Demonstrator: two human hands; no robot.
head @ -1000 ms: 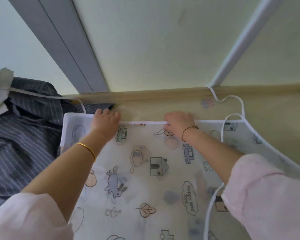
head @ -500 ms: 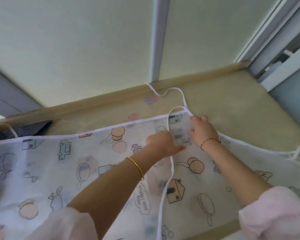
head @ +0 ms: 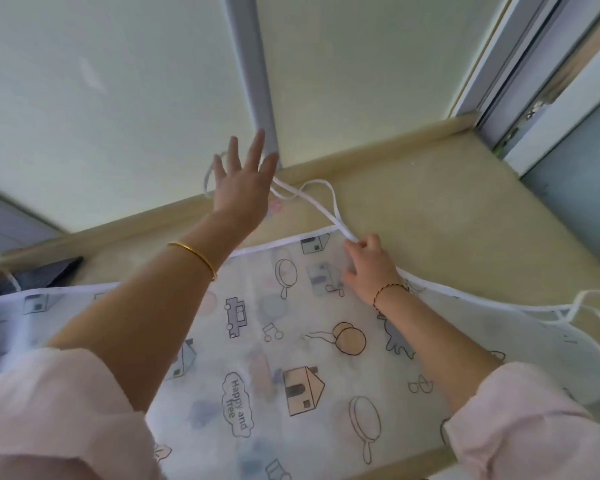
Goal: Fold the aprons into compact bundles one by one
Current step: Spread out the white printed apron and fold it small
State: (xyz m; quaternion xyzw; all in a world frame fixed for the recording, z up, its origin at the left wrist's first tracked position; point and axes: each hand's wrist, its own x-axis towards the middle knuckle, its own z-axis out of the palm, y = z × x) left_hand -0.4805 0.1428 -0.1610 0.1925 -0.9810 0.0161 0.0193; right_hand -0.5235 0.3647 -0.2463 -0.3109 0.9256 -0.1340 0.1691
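Observation:
A thin white apron [head: 291, 341] printed with houses, pans and cars lies spread flat on the beige surface [head: 447, 209]. Its white neck strap [head: 321, 199] loops beyond the far edge. My left hand [head: 243, 181] is raised above the strap with fingers spread and straight, the strap trailing under and behind it; whether it touches the strap I cannot tell. My right hand [head: 368, 268] rests on the apron's top corner, fingers pressing where the strap meets the cloth. A white side tie [head: 589, 306] lies bunched at the right edge.
A dark striped cloth [head: 45, 275] shows at the far left. A low beige ledge [head: 361, 157] and pale wall panels close the far side. A window frame [head: 534, 81] stands at the right, and the surface's front edge [head: 413, 460] runs near the bottom right.
The view swung right from the apron's left part to its bib corner. My left hand lifted off the cloth and reached up over the neck strap; my right hand stayed at the corner.

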